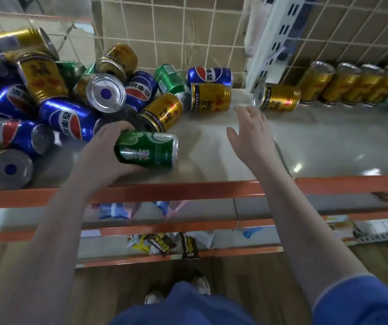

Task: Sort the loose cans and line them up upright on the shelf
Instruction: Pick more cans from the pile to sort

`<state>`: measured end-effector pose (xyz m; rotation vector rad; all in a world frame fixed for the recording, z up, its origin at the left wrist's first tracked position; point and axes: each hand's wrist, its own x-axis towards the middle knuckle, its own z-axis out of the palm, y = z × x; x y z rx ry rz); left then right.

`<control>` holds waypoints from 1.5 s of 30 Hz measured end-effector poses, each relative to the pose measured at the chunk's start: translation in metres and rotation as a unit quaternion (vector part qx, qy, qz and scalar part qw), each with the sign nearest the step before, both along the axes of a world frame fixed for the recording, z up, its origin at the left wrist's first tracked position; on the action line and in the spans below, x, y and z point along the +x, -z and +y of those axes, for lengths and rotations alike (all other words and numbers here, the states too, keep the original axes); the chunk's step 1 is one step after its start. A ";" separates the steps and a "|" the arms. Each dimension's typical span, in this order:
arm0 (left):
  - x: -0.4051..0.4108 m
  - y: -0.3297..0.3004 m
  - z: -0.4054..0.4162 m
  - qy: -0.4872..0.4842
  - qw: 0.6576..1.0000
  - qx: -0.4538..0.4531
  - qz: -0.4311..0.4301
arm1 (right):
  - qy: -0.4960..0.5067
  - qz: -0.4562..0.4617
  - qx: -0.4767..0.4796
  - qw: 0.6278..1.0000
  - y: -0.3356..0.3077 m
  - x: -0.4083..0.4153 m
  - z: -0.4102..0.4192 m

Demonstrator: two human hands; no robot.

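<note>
Blurred gold cans (12, 45) cut off at left edge

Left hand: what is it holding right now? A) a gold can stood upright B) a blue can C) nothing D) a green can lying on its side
D: the left hand has its fingers curled round the green can, which lies on its side near the front edge of the shelf, while the right hand reaches forward with straight fingers and holds nothing.
</note>
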<state>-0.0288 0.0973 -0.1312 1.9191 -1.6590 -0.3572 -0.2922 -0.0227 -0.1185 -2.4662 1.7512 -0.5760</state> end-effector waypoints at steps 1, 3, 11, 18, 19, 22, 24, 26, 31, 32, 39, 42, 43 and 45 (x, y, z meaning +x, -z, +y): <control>0.000 0.001 0.000 0.000 1.000 0.011 0.027 | -0.002 -0.002 -0.001 1.000 0.001 -0.001 -0.005; 0.000 -0.001 0.002 0.004 0.998 0.012 0.056 | -0.011 -0.007 -0.005 1.000 0.005 -0.001 -0.016; 0.004 -0.003 0.003 0.016 0.992 0.023 0.121 | -0.035 0.002 0.017 0.999 0.012 0.021 -0.056; 0.016 -0.007 0.009 0.049 0.983 0.049 0.169 | -0.075 -0.001 0.024 0.997 0.007 0.024 -0.083; 0.017 -0.007 0.010 0.044 0.983 0.046 0.174 | -0.071 0.008 0.020 0.997 0.006 0.024 -0.085; 0.015 -0.007 0.013 0.028 0.983 0.035 0.180 | -0.079 -0.004 0.029 0.996 0.005 0.022 -0.085; 0.014 -0.006 0.015 0.016 0.983 0.029 0.181 | -0.098 -0.046 0.051 0.993 0.005 0.019 -0.080; 0.010 -0.006 0.018 0.009 0.982 0.023 0.189 | -0.099 -0.078 0.070 0.990 0.004 0.015 -0.071; 0.000 -0.013 0.023 0.004 0.975 -0.020 0.221 | -0.081 -0.157 0.089 0.980 0.007 -0.001 -0.049; -0.002 -0.016 0.023 0.006 0.975 -0.032 0.221 | -0.077 -0.173 0.086 0.978 0.008 -0.005 -0.045; -0.010 -0.036 0.017 0.034 0.977 -0.097 0.187 | -0.067 -0.236 0.053 0.968 0.001 -0.028 -0.018; -0.019 -0.044 0.012 0.050 0.984 -0.094 0.143 | -0.078 -0.233 0.051 0.968 -0.009 -0.031 -0.012; -0.021 -0.046 0.010 0.055 0.986 -0.091 0.126 | -0.083 -0.229 0.055 0.968 -0.014 -0.031 -0.011; -0.026 -0.051 0.006 0.063 0.990 -0.081 0.098 | -0.092 -0.217 0.065 0.970 -0.022 -0.030 -0.009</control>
